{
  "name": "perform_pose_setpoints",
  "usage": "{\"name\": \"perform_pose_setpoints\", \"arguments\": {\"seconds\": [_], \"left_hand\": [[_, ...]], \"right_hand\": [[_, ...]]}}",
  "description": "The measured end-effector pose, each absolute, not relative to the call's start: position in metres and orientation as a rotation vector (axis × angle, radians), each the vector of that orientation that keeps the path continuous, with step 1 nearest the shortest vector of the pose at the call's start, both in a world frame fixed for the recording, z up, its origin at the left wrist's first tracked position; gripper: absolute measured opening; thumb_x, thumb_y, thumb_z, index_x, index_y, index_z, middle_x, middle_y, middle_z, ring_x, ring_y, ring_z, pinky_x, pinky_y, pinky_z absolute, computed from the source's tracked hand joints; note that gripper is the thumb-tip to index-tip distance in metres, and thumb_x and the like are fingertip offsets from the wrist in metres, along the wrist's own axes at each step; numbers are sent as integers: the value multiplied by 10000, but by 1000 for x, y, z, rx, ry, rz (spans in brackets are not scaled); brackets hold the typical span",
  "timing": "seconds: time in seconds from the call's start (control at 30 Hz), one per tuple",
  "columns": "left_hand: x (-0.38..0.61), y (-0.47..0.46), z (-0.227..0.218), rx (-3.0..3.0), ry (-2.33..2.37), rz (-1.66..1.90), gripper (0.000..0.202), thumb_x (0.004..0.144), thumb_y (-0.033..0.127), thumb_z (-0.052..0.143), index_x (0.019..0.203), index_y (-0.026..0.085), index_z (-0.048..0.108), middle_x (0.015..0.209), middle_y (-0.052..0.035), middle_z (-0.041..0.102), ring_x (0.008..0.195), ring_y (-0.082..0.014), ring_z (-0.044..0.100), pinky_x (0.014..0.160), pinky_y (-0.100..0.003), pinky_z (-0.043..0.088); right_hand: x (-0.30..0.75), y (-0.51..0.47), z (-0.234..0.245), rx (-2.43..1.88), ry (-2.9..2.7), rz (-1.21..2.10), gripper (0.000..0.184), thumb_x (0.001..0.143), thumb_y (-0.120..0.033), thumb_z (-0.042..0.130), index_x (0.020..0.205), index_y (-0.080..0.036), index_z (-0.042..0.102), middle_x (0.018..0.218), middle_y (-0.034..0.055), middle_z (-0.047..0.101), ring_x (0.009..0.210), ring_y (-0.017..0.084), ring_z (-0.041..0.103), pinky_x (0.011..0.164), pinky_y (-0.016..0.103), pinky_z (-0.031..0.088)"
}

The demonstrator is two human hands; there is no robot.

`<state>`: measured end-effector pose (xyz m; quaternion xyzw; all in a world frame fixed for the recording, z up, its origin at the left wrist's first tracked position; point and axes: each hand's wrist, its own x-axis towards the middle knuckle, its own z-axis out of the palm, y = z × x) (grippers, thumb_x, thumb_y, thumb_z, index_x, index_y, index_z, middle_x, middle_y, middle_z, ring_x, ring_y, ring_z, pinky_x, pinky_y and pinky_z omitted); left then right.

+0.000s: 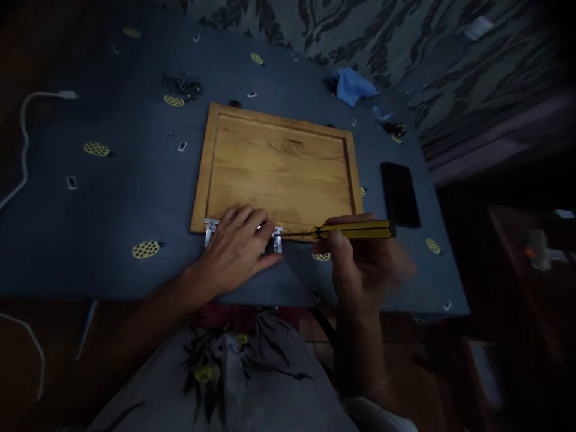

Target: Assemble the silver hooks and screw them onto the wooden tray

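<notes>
A shallow wooden tray [279,165] with a raised rim lies on the table. At its near edge is a silvery metal handle [278,240], its middle covered by my left hand [238,246]. The fingers of that hand are curled together over the handle and the tray's edge, pressing down. My right hand [366,264], partly smeared by motion, grips a screwdriver [355,230] with a yellow handle. The shaft points left, and its tip meets the right end of the metal handle. The screw head itself is too small to make out.
The table has a blue pineapple-print cloth [148,180]. A black phone [400,195] lies right of the tray, and a blue cloth [353,86] behind it. Small dark hardware in a clear bag [182,87] sits at back left. A white cable [26,144] runs along the left side.
</notes>
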<state>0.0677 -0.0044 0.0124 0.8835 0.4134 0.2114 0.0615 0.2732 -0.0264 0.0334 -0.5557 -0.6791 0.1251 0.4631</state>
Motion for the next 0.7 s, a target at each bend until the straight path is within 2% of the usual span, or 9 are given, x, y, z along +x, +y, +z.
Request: {"name": "perform_pose_setpoints", "arguments": {"seconds": [0.17, 0.37, 0.57, 0.7], "left_hand": [[68, -4, 13, 2668, 1256, 619, 383, 873, 462, 785, 1048, 136, 685, 1041, -76, 681, 999, -279, 595, 850, -398, 442], [68, -5, 14, 2657, 1253, 609, 356, 895, 453, 763, 1043, 139, 684, 1041, -84, 679, 1009, -280, 590, 860, -398, 443], [68, -5, 14, 2656, 1262, 578, 365, 897, 456, 761, 1048, 135, 675, 1051, -90, 676, 1013, -279, 586, 862, -388, 428], [68, -4, 14, 2665, 1251, 590, 382, 881, 448, 781, 1057, 128, 669, 1051, -86, 674, 1007, -278, 585, 865, -386, 426]], "right_hand": [[268, -25, 39, -1326, -1677, 269, 92, 954, -315, 678, 907, -247, 719, 855, 7, 739, 675, 185, 708, 622, 355, 547], [270, -24, 36, -1318, -1666, 248, 68, 958, -316, 671, 954, -266, 718, 896, 18, 743, 739, 205, 726, 607, 347, 540], [267, -21, 38, -1297, -1675, 188, 62, 952, -301, 685, 936, -260, 728, 792, -3, 723, 648, 178, 692, 628, 348, 529], [266, -20, 37, -1293, -1681, 221, 67, 948, -296, 687, 924, -240, 717, 831, 5, 734, 656, 176, 704, 627, 344, 552]]}}
